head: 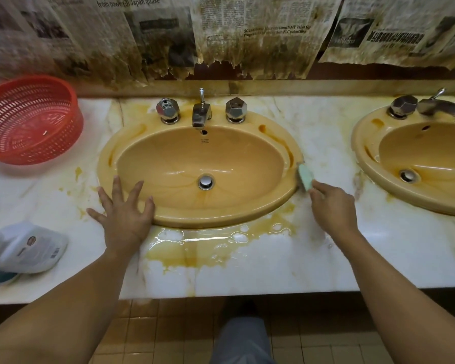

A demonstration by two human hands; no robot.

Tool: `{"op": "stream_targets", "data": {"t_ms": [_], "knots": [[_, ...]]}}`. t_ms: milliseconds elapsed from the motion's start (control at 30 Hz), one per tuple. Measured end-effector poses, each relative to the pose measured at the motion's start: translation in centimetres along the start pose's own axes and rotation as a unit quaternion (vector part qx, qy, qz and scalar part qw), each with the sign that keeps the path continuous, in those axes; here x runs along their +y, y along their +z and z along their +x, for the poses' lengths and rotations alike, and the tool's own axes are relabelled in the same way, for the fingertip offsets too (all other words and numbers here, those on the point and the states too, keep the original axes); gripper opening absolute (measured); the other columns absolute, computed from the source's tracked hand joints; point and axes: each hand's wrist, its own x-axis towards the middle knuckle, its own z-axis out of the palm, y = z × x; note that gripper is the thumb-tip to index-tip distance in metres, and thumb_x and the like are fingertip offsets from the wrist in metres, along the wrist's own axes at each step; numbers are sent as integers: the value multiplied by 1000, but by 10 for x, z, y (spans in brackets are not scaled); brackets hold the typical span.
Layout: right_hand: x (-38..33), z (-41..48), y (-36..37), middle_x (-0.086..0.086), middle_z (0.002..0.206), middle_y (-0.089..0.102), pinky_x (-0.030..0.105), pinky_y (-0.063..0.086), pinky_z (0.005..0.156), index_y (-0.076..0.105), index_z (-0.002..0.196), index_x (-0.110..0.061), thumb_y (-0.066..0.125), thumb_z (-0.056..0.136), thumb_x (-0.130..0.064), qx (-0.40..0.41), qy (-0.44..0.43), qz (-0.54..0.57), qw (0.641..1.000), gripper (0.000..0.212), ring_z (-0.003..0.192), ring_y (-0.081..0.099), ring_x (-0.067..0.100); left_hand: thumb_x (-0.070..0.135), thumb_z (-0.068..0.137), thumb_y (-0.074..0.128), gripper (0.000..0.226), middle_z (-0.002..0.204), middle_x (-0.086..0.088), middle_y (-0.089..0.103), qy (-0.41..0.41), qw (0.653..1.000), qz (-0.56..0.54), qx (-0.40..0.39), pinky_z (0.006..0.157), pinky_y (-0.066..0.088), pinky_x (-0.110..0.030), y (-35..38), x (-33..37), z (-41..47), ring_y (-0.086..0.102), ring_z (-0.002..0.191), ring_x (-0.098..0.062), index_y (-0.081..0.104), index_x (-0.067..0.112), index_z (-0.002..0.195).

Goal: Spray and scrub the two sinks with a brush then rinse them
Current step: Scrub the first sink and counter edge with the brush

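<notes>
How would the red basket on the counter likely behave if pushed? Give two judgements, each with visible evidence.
Probably light: the red basket is thin plastic mesh. It would likely slide easily, since the counter looks smooth and polished.

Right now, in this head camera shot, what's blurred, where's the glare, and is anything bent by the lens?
Head view: the brush in the right hand and the white bottle at left are blurred; glare streaks the puddle before the central sink; the wide lens bows the countertop.
</notes>
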Motion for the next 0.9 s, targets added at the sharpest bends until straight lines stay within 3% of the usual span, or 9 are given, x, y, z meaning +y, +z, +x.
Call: {"op": "stream_targets", "data": {"t_ms": [67,100,167,267,433,567,667,800,900], "knots": [[7,-5,4,6,113,72,34,55,83,64,138,-24,53,98,-29,-7,79,138,987,42,97,66,32,64,89,26,66,171,0,8,-2,1000,3,-1,115,-1,-76,0,0,0,-6,157,-37,42,44,151],[10,-16,9,3,97,69,34,56,70,63,138,-26,54,98,-28,-17,118,195,974,41,80,64,28,64,89,26,66,171,0,8,-2,1000,3,-1,115,-1,-76,-1,0,0,-6,157,-37,42,44,150],[11,-48,25,-2,72,58,28,46,48,62,138,-28,54,102,-23,-46,157,264,951,38,55,52,20,64,90,26,66,171,0,9,-1,1000,3,0,115,-1,-76,0,0,1,-5,156,-37,43,44,150],[-5,-98,48,-8,53,45,26,38,44,61,138,-32,54,104,-19,-107,160,327,925,37,46,41,15,63,90,26,66,170,0,10,1,1000,4,5,114,0,-76,0,0,0,-3,156,-38,44,44,150],[-26,-75,56,1,69,55,28,43,46,61,140,-27,50,101,-17,-36,223,367,903,41,52,46,21,63,90,27,65,170,-1,13,4,1000,2,9,114,0,-76,1,0,0,-2,156,-39,47,43,148],[-21,-21,40,3,67,53,31,42,47,67,133,-24,52,100,-16,-2,256,376,891,37,48,44,20,62,90,28,64,170,-1,13,7,1000,0,10,114,1,-76,0,1,-1,-1,156,-39,47,43,148],[-28,-39,43,5,74,57,38,50,48,70,126,-23,50,100,-20,-2,232,343,910,33,45,47,21,61,91,28,64,170,-1,14,6,1000,1,11,114,2,-77,-1,1,-1,-1,156,-40,47,42,148],[-37,-100,63,3,78,56,25,46,42,64,135,-33,50,103,-23,-47,225,369,900,36,52,49,22,62,90,27,64,170,-1,14,3,1000,7,10,114,2,-76,0,1,0,-2,156,-39,47,43,149],[-39,-81,62,3,81,58,28,45,45,62,138,-29,50,102,-21,-18,247,378,892,39,43,47,19,61,91,28,63,170,-1,14,4,1000,5,10,114,3,-77,0,1,0,-2,156,-39,47,43,148]]}}
